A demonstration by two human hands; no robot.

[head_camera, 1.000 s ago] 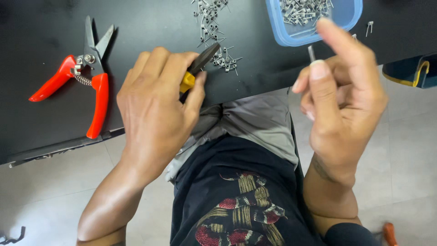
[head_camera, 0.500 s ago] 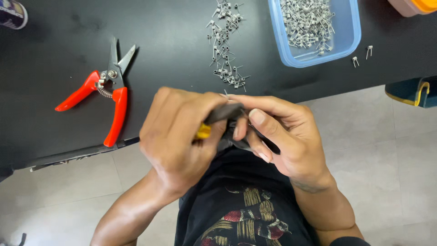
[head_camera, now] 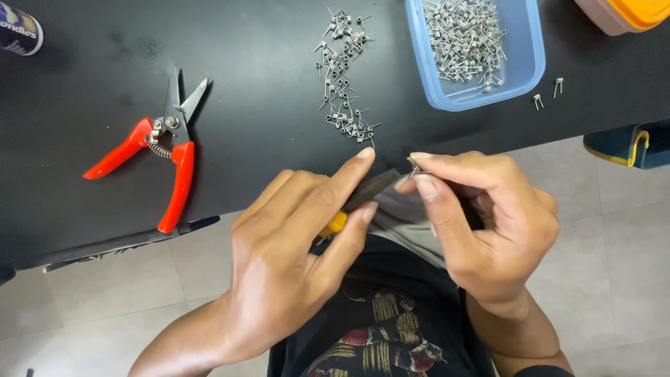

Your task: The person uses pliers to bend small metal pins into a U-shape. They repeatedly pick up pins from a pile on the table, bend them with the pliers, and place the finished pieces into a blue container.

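Left hand: the left hand [head_camera: 293, 265] is gripping a small dark-bladed hand tool with a yellow handle [head_camera: 359, 202], forefinger stretched along its top, thumb pressing from below.
Right hand: the right hand [head_camera: 481, 223] is pinching a tiny grey metal wire coil [head_camera: 414, 166] between thumb and forefinger, right at the tool's tip.
Where the work is: both hands are meeting just off the near edge of the black surface [head_camera: 265, 126], above the person's lap and dark printed shirt [head_camera: 377, 342].
Change from half a second ago: the hands are sitting slightly further apart now, so the tool's dark tip and the coil are showing between them; before, the right hand's fingers were folding over the tool and hiding it.
Change from a second ago: the right hand was raised and apart from the left, holding the coil up; now it is lowered against the tool.
On the surface: red-handled spring snips [head_camera: 157, 150] are lying open to the left; a loose scatter of small grey metal coils [head_camera: 343, 77] is lying in the middle; a pale blue plastic tray [head_camera: 534, 63] full of the same coils is sitting to the right, with two stray coils [head_camera: 548, 94] just beside it.
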